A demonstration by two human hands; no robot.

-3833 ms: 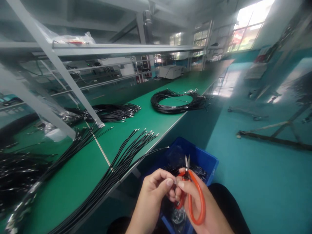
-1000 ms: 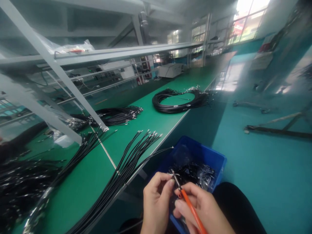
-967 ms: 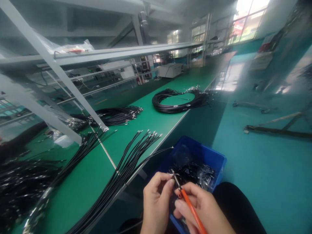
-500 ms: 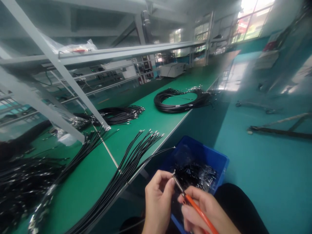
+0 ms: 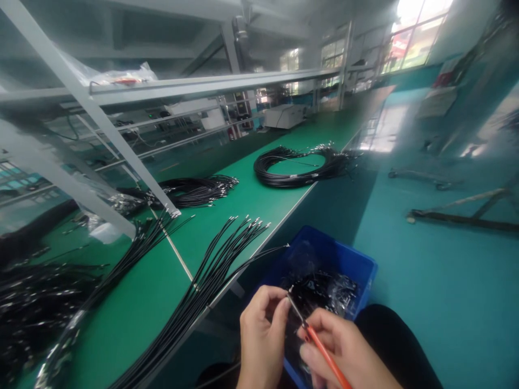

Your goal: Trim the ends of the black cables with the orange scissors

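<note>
Silver-tipped piece (image 5: 291, 289), mostly hidden, pinched in my left hand (image 5: 263, 327), thumb and index closed. Orange-handled scissors (image 5: 318, 343) point up-left at it, contact unclear; my right hand (image 5: 343, 346) is curled round their handles.

Left hand (image 5: 263, 329) at six o'clock, thumb and forefinger pinched at the blade tips of orange-handled scissors (image 5: 314, 335); right hand (image 5: 344, 346) at five, gripping these. Blue bin (image 5: 352, 262) beyond, dark jumble (image 5: 314, 286) inside. Green table (image 5: 251, 202): black cables (image 5: 190, 310) at seven, coil (image 5: 284, 181) at two.
</note>
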